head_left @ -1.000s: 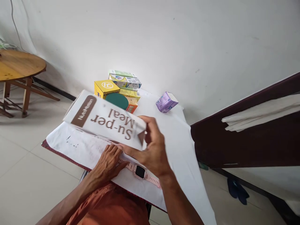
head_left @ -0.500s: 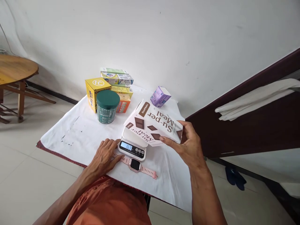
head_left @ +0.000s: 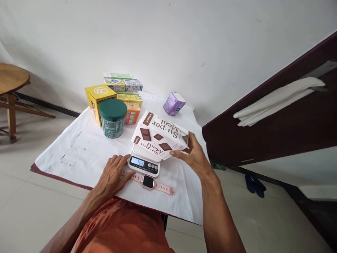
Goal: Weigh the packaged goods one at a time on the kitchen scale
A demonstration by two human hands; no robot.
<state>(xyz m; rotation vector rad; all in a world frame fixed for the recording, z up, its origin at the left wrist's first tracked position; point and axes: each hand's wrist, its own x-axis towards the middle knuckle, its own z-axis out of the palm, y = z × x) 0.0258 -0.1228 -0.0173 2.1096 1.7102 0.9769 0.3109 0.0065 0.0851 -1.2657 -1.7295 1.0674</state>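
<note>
My right hand [head_left: 193, 156] grips the near right end of a white "Su-per Meal" box [head_left: 158, 131] printed with chocolate squares. The tilted box covers most of the platform of a white kitchen scale [head_left: 144, 166]; whether it rests on it I cannot tell. The scale's lit display seems to read 363. Beside the scale's left edge, my left hand [head_left: 113, 175] lies on the cloth, thumb apart from the fingers and holding nothing. Its thumb reaches over the strap of a pink smartwatch [head_left: 148, 182], which lies in front of the scale.
A green-lidded tub [head_left: 112, 117], a yellow box [head_left: 100, 96], an orange box [head_left: 132, 111] and several stacked cartons [head_left: 122, 84] stand at the back left. A purple pack [head_left: 173, 103] is at the back right. The white tablecloth [head_left: 71, 144] ends near my body; a wall stands behind.
My right hand has brought the box a little left, further over the scale. My left hand stays beside the scale. The whole view has shifted slightly.
</note>
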